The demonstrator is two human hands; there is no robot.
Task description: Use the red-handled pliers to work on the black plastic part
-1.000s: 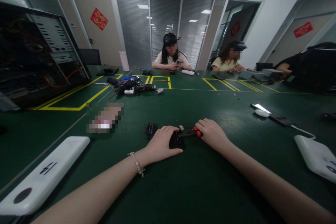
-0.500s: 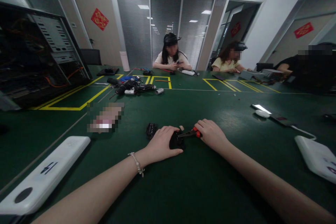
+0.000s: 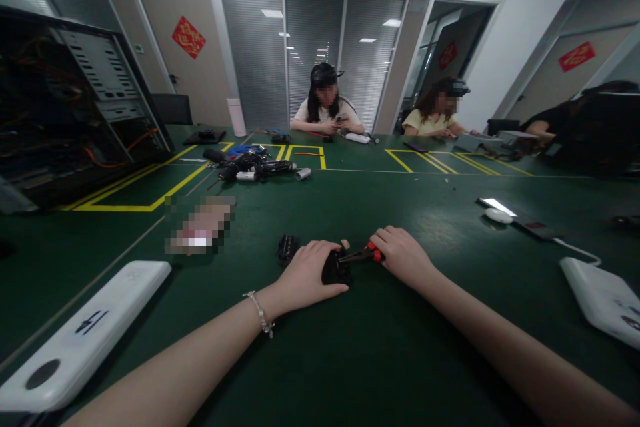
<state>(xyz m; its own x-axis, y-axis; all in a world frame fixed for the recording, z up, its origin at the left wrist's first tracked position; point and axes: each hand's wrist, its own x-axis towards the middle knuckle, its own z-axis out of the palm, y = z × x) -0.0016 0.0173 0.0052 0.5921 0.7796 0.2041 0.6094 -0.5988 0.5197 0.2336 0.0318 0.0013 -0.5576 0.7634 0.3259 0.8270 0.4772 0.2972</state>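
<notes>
Centre of the bench (image 3: pixel 350 353), close to the person: a small black part (image 3: pixel 334 269) lies flat on the green mat, and the left hand (image 3: pixel 306 273) is clamped over it, fingers (image 3: pixel 320 248) curled around its top and thumb pressed along the near edge. From the right come the pliers (image 3: pixel 363 254), red handles wrapped tight in the right hand (image 3: pixel 403 255), dark nose running straight into the part's right side. Whether the tips have bitten on anything cannot be told; the part hides them.

This looks like fine work at the nose of the tool. It would go best with the part pinned hard to the mat, the pliers held level, and any pull taken in line with the nose, not twisted. The left fingertips sit close to the tips, so a slip would land on them.

Just left of the left hand lies a second black piece (image 3: pixel 287 248), apart from it. A white pack (image 3: pixel 85 340) lies at the near left, another (image 3: pixel 600 297) at the near right. Further out: a phone (image 3: pixel 520 217) on the right, a tool pile (image 3: pixel 250 165) beyond, an open computer case (image 3: pixel 75 100) on the far left. Two co-workers (image 3: pixel 326 107) sit across the bench, well apart.
</notes>
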